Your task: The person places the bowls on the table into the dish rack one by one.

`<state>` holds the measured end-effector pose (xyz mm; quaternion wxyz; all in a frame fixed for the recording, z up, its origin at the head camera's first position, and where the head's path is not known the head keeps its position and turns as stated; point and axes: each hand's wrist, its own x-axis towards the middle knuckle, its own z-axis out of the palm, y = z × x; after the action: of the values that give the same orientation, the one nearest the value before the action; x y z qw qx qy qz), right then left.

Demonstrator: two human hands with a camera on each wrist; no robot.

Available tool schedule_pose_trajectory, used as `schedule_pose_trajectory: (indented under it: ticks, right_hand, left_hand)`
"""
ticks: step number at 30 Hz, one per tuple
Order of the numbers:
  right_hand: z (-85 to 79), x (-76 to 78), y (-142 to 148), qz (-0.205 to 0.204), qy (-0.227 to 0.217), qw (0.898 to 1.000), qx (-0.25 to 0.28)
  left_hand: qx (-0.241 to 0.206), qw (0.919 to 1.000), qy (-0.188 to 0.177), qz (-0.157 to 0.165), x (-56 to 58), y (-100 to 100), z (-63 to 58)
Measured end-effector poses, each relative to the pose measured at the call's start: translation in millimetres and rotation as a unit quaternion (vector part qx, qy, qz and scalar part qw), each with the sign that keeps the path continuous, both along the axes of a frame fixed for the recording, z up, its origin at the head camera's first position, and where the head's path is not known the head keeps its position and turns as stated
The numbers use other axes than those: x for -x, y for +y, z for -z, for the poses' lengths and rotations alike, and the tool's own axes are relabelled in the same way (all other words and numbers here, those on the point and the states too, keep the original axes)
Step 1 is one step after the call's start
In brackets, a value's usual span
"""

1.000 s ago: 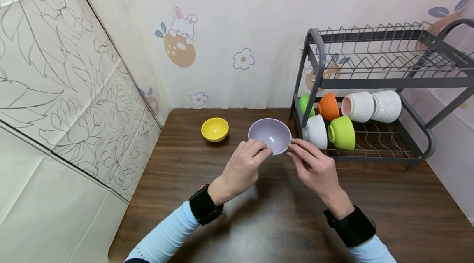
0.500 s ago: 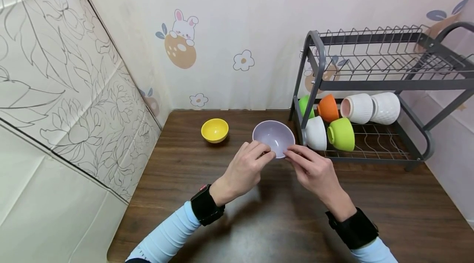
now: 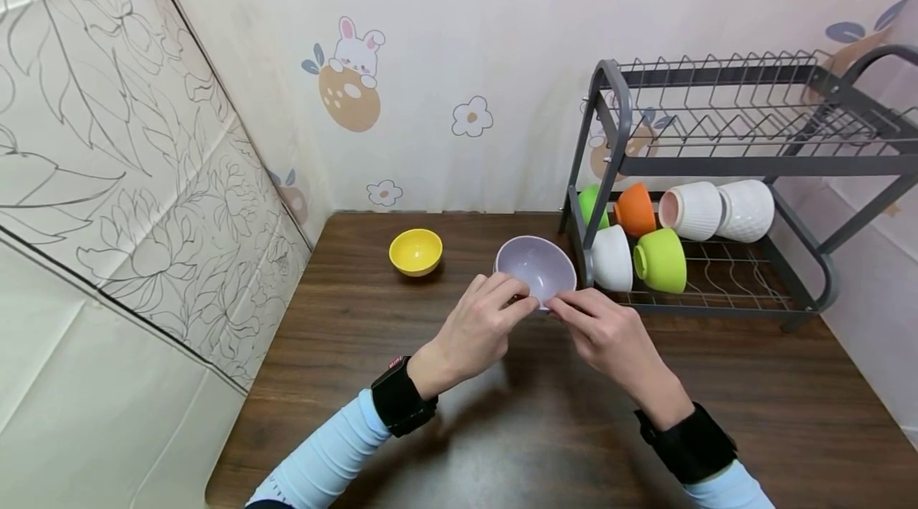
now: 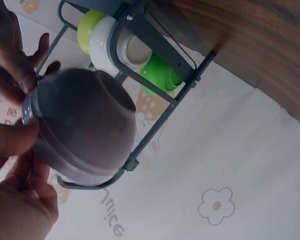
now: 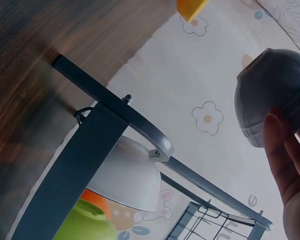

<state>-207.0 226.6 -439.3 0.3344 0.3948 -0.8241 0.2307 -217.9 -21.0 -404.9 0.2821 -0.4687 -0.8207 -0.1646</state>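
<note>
Both hands are at the near rim of a lavender bowl (image 3: 536,264), which is held above the tabletop. My left hand (image 3: 482,326) pinches the rim between thumb and fingers, on the left of the near side. Close beside it, my right hand (image 3: 615,338) grips the same rim with thumb and fingertips. In the left wrist view the bowl's outer wall (image 4: 85,125) and foot ring show. From the right wrist, the dark outside of the bowl (image 5: 272,92) appears with right-hand fingers (image 5: 277,150) against it.
A small yellow bowl (image 3: 416,252) stands upright on the wooden table (image 3: 344,334), left of the hands. To the right is a two-tier grey dish rack (image 3: 760,165); its lower shelf carries several tilted bowls and cups, including a white bowl (image 3: 612,258) and a lime one (image 3: 661,260).
Held by both hands, the lavender bowl has shifted a little to the right and nearer. The right fingertips have come closer to the left hand. The yellow bowl stays put.
</note>
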Motion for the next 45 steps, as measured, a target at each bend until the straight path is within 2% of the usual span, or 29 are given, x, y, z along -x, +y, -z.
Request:
schedule_pose_trajectory:
  ticks: [6, 10, 15, 18, 24, 29, 37, 45]
  right_hand:
    - [0.9, -1.1, 2.5, 0.002, 0.022, 1.0, 0.003]
    - [1.0, -2.6, 3.5, 0.006, 0.019, 1.0, 0.011]
    - [1.2, -3.9, 6.6, 0.026, 0.039, 0.998, 0.046]
    - [0.2, -5.0, 11.4, 0.048, 0.059, 0.994, 0.074]
    - [-3.5, -5.3, 22.7, 0.071, 0.084, 0.986, 0.122]
    - [-7.6, -7.5, 27.5, 0.083, 0.103, 0.976, 0.171]
    - [-12.2, -8.2, 38.3, 0.126, 0.118, 0.951, 0.257]
    - [-1.1, -1.7, 55.3, 0.161, 0.109, 0.926, 0.323]
  left_hand:
    - [-0.002, 0.9996, -0.012, 0.024, 3.5, -1.1, -3.6]
    - [0.007, 0.9998, -0.001, 0.018, 4.3, -1.6, -5.4]
    - [0.025, 0.9996, 0.004, 0.011, 5.5, -4.8, -7.8]
    - [0.023, 0.9996, -0.002, 0.014, 7.6, -7.0, -8.2]
    - [0.017, 0.9998, 0.009, 0.005, 11.4, -11.6, -5.5]
    - [0.017, 0.9998, 0.004, 0.002, 12.4, -13.9, -2.5]
    - [0.018, 0.9995, -0.025, -0.001, 12.8, -15.3, 1.5]
    - [0.023, 0.999, -0.037, -0.01, 13.8, -17.3, 5.2]
